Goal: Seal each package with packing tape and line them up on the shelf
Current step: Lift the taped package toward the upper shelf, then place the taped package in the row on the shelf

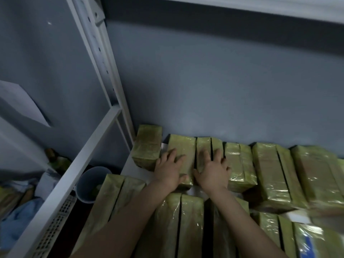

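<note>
Left grip [170, 169]: laid flat, fingers spread, on a green package [181, 146]; nothing clasped.
Right grip [212, 170]: laid flat on the neighbouring packages [203, 146]; nothing clasped.
Position: back row, ranged on the shelf [128, 165].

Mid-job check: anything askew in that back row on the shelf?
Yes: the leftmost package sits apart and angled, with a gap beside it. The left hand and right hand press flat on the neighbouring packages, which lie parallel.
</note>
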